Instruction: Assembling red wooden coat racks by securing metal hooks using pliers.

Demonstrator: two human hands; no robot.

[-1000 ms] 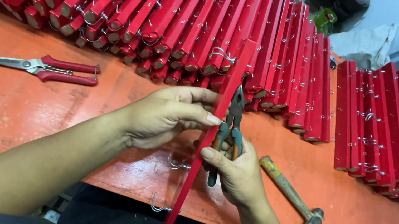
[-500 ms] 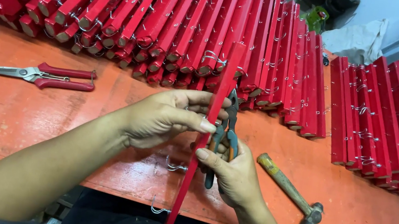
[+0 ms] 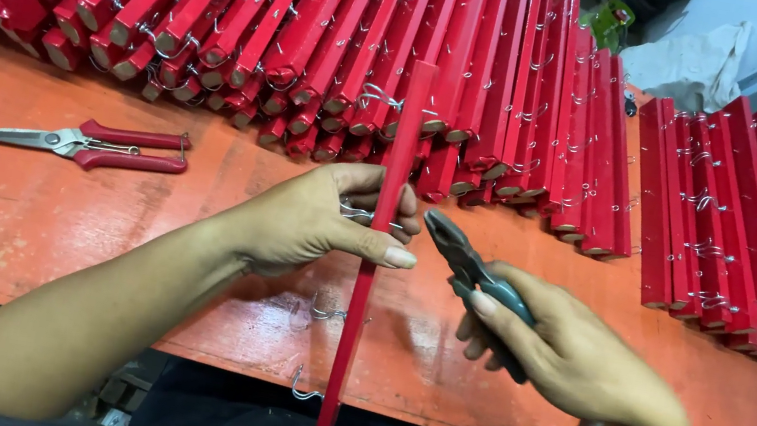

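The pliers [image 3: 475, 274] have drawn away from the red slat [image 3: 367, 272] toward three o'clock. The left hand [image 3: 316, 223] has its grip clamped on the slat; the right hand [image 3: 569, 355] is closed around the pliers, hiding the hammer. The slat's lower end is cut off below the orange surface [image 3: 12, 226].
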